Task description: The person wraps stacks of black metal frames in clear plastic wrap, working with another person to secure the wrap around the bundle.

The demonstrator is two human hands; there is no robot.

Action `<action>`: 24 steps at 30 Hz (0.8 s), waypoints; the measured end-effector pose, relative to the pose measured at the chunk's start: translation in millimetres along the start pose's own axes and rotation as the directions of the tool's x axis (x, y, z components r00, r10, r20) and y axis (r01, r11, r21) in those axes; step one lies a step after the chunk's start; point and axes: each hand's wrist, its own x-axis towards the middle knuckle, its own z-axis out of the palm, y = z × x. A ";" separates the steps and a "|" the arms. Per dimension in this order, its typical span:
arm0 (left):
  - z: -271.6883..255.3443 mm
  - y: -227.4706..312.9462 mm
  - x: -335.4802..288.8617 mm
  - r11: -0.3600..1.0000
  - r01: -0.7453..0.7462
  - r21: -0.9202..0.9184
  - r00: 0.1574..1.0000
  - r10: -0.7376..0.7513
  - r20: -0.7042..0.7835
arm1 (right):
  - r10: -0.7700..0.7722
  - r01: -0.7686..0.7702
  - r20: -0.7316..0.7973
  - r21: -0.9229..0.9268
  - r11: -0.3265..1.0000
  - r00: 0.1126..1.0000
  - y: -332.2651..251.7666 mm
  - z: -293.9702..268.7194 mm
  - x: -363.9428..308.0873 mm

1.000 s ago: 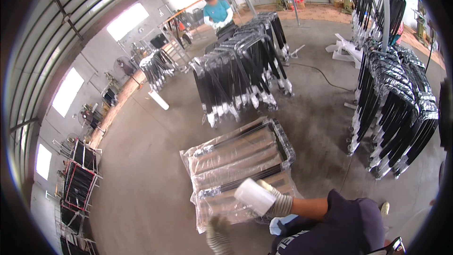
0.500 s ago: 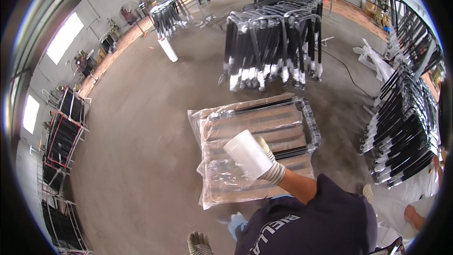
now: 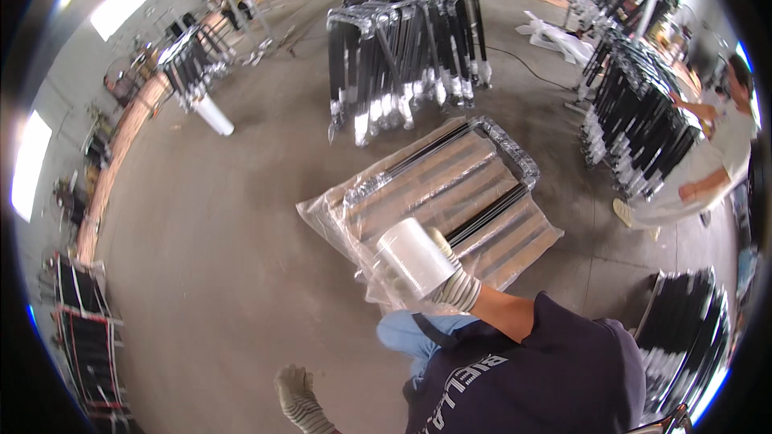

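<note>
My right hand (image 3: 457,285), in a pale knitted glove with a striped cuff, grips a roll of clear stretch film (image 3: 415,257). Some of its fingers are hidden behind the roll. Beneath it lies a black tubular frame (image 3: 490,213), partly wrapped in shiny film, on a flat stack of brown slats (image 3: 450,165) with loose clear plastic sheeting (image 3: 326,205). Low at the left, away from the stack, hangs my gloved left hand (image 3: 295,390). Its fingers look curled in, and I see nothing held in it.
Film-wrapped black frames (image 3: 402,56) stand in a dense row beyond the stack. More frames (image 3: 635,104) stand at the right, beside a person in pale clothes (image 3: 716,161). A white roll (image 3: 213,115) leans at the left rear. A dark cable (image 3: 523,64) crosses the floor.
My view has turned to the right, so the stack appears tilted and the person at the right shows more fully. My right hand still grips the film roll; my left hand's fingers look more curled.
</note>
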 end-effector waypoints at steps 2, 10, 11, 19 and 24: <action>34.2 34.2 43.7 0.999 -0.032 0.027 0.988 0.028 0.150 | -0.024 0.027 0.021 -0.184 0.982 0.999 15.2 -13.7 31.3; 94.2 102.4 193.2 0.999 0.035 0.019 0.925 -0.040 0.379 | -0.144 0.176 0.180 -0.176 0.968 0.973 38.9 -29.5 179.8; 93.7 114.8 216.3 1.000 0.010 0.017 0.917 -0.016 0.398 | -0.158 0.190 0.186 -0.172 0.967 0.970 39.5 -26.7 201.3; -9.4 165.2 429.6 0.992 0.049 0.118 0.995 -0.059 0.083 | -0.250 0.236 0.295 0.082 0.968 0.922 26.3 -1.5 388.5; -97.5 135.5 506.9 0.919 0.393 0.032 0.915 -0.388 -0.107 | -0.201 0.301 0.413 -0.192 0.934 0.888 21.9 27.6 463.0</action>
